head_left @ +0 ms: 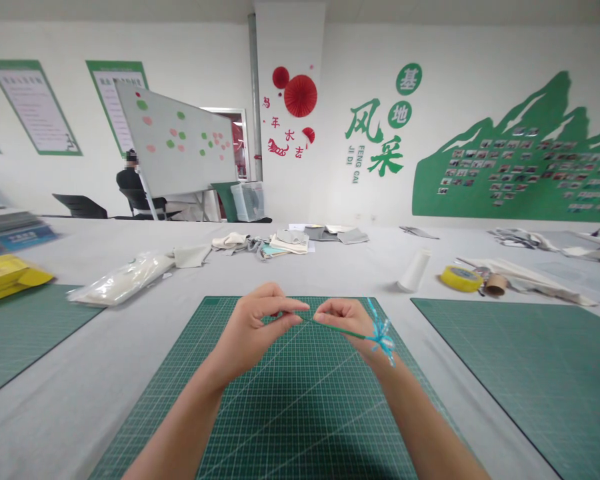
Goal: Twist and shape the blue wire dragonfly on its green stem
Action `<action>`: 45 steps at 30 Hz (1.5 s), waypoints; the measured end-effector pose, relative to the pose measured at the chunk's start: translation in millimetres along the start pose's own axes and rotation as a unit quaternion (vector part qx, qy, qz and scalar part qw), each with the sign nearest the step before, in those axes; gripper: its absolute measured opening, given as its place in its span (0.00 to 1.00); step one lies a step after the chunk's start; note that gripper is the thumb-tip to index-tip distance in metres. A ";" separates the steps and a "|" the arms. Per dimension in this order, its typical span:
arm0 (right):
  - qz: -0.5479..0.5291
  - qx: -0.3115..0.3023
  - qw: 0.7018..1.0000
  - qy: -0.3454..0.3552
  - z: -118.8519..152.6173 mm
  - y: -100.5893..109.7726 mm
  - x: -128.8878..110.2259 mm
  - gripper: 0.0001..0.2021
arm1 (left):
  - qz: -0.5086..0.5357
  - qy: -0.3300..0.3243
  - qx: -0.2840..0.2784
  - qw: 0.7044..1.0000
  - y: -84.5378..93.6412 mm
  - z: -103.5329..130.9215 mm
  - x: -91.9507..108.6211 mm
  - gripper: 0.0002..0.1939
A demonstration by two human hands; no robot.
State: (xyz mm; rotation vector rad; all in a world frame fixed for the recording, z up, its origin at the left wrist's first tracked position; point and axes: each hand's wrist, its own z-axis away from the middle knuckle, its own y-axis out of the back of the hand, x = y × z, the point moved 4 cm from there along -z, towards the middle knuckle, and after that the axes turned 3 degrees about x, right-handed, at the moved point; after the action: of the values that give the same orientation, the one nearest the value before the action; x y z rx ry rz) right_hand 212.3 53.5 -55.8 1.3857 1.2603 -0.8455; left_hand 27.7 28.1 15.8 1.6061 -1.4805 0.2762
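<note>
Rightward lies yellow tape (461, 279); right grip (349, 313) pinches green stem (343, 329), but whether left grip (257, 325) does is unclear.

Yellow tape roll (461, 279) (brown tube (495, 285) just beside), whiteboard (180, 167).

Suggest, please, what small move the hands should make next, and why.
I would probably close the left hand's thumb and forefinger firmly on the end of the green stem: the right hand pinches it near there, and the blue flower sits at the other end, by the right wrist. I cannot tell whether the left fingertips already touch it.
</note>
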 end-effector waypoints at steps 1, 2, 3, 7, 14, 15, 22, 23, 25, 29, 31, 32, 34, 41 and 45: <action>-0.004 -0.016 1.000 0.006 0.1 -5.8 0.9 0.11 | -0.004 0.002 0.009 1.000 0.6 -0.5 -1.4 0.08; -0.003 -0.026 1.000 0.012 0.7 -10.6 1.2 0.10 | -0.009 0.005 0.016 1.000 1.0 -1.0 -2.8 0.08; 0.006 -0.035 0.999 0.015 1.4 -14.4 1.2 0.09 | -0.014 0.008 0.023 1.000 1.5 -1.5 -4.2 0.08; 0.122 -0.041 0.992 0.007 5.0 -20.2 -0.8 0.09 | -0.041 0.029 0.053 0.997 3.9 -3.0 -9.7 0.08; 0.183 0.063 0.971 0.143 20.9 -29.4 -36.7 0.27 | -0.052 0.061 0.062 0.995 -0.6 -3.5 -13.6 0.09; 0.157 0.060 0.975 0.147 23.8 -33.8 -40.5 0.27 | -0.050 0.066 0.062 0.995 -1.6 -3.5 -13.6 0.09; 0.102 0.080 0.987 0.093 34.3 -50.6 -43.0 0.11 | -0.060 0.078 0.098 0.990 -0.1 -3.3 -14.6 0.08; 0.138 0.108 0.978 0.113 35.9 -49.1 -44.9 0.10 | -0.065 0.077 0.107 0.989 1.0 -3.2 -15.0 0.08; 0.203 0.133 0.957 0.159 39.1 -48.0 -48.7 0.10 | -0.073 0.076 0.117 0.988 2.5 -2.9 -15.7 0.08; 0.287 0.127 0.923 0.220 43.4 -48.8 -52.5 0.11 | -0.081 0.078 0.114 0.987 1.6 -2.0 -15.8 0.08; 0.316 0.121 0.914 0.224 43.6 -48.5 -52.8 0.12 | -0.081 0.080 0.111 0.987 0.1 -1.6 -15.5 0.08; 0.328 0.117 0.910 0.224 43.4 -48.3 -52.9 0.12 | -0.080 0.082 0.111 0.987 -0.7 -1.4 -15.5 0.08; 0.347 0.110 0.904 0.224 43.0 -48.0 -53.8 0.13 | -0.078 0.087 0.114 0.987 -2.2 -0.9 -16.3 0.07; 0.390 0.111 0.880 0.249 46.4 -47.4 -62.5 0.12 | -0.145 0.043 0.118 0.981 -7.8 0.5 -14.6 0.06; 0.397 0.149 0.868 0.259 50.1 -37.2 -69.1 0.11 | -0.207 -0.018 0.080 0.975 -11.2 0.0 -7.4 0.08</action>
State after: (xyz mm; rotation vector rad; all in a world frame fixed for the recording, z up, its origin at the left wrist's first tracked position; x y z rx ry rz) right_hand 169.1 -14.9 -9.6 2.2551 0.7907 -0.0741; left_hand 35.7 31.7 5.6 2.0135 -1.1341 0.1312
